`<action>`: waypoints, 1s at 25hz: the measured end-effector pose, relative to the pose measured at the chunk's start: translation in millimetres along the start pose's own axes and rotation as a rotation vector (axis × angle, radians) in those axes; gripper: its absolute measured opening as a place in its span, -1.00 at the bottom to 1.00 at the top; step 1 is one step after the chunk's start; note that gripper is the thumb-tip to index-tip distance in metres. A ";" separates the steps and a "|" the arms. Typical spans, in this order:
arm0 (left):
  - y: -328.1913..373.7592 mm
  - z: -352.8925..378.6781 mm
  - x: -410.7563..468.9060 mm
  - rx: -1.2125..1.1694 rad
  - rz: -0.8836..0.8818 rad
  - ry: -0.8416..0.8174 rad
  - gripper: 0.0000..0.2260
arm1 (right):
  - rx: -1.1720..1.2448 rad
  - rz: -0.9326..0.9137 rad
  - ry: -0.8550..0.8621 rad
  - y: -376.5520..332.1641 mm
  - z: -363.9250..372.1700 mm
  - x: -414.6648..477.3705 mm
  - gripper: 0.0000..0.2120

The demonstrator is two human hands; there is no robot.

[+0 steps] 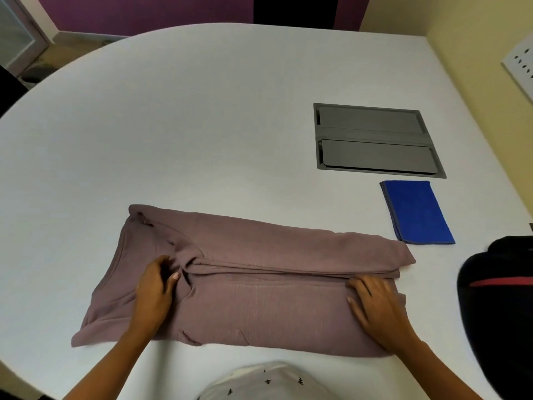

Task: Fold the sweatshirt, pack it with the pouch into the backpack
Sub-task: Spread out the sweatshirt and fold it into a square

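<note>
White counter [202, 125] carries the mauve sweatshirt [259, 307] half folded lengthwise, black backpack [504, 298] at the right edge, blue pouch [418, 212] beyond, left grip [157, 287] pinching the middle fold, right grip [377, 301] released and pressing flat, so a crosswise fold likely comes next

L hand [155, 287] pinches folded sweatshirt [259, 313], R hand [377, 304] flat on it; pouch [418, 212] beyond.

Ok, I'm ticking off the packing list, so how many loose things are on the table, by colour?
Mauve: 1, the sweatshirt
Blue: 1, the pouch
Black with a red stripe: 1, the backpack
Total: 3
</note>
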State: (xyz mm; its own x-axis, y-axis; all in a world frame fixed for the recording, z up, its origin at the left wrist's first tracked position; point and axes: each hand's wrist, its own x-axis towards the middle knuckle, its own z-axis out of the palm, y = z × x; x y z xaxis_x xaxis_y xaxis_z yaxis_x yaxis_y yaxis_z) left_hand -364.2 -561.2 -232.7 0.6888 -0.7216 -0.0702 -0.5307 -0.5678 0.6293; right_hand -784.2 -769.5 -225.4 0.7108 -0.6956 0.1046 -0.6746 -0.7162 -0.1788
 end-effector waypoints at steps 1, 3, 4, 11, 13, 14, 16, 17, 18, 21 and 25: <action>-2.9 0.2 -0.9 0.046 0.020 -0.026 -0.66 | -0.011 0.039 -0.015 -3.6 4.8 -3.1 -0.54; -7.3 0.3 -2.0 0.156 0.084 -0.059 -0.68 | -0.012 0.152 -0.045 -8.8 12.3 -8.1 -0.41; -8.1 0.1 -1.7 0.197 0.110 -0.062 -0.70 | -0.022 0.192 -0.054 -10.0 14.1 -9.9 -0.38; -7.3 4.3 -7.7 0.321 0.116 -0.080 -0.83 | -0.092 0.139 -0.015 -15.2 4.2 -3.9 -0.39; -8.3 4.0 -11.3 0.319 0.138 -0.088 -0.79 | -0.087 0.123 -0.001 -17.8 -2.1 -2.6 -0.57; -6.5 0.8 -12.7 0.272 0.113 -0.100 -0.80 | -0.089 0.116 0.015 -18.7 -3.9 -2.7 -0.65; -4.1 -4.7 -16.9 0.176 0.078 -0.138 -0.80 | -0.082 0.097 0.047 -19.9 -5.1 -3.7 -0.71; -3.6 -5.3 -18.6 0.159 0.085 -0.150 -0.71 | -0.073 0.090 0.050 -20.3 -7.3 -4.6 -0.72; -2.0 -5.6 -19.7 0.153 0.086 -0.153 -0.66 | -0.069 0.071 0.059 -20.1 -8.6 -5.4 -0.73; 3.8 -8.9 -18.0 0.143 0.039 -0.144 -0.69 | -0.059 0.047 0.052 -20.3 -16.1 -9.1 -0.70; 9.9 -15.8 -20.1 0.068 0.081 -0.178 -0.80 | -0.013 0.088 -0.033 -19.8 -25.2 -8.4 -0.63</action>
State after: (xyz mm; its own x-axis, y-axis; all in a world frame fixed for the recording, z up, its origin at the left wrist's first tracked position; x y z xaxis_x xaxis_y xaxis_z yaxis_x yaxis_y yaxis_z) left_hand -375.5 -546.0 -212.8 0.5477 -0.8210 -0.1609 -0.6167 -0.5262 0.5855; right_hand -781.8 -750.9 -198.1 0.6545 -0.7540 0.0563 -0.7374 -0.6530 -0.1728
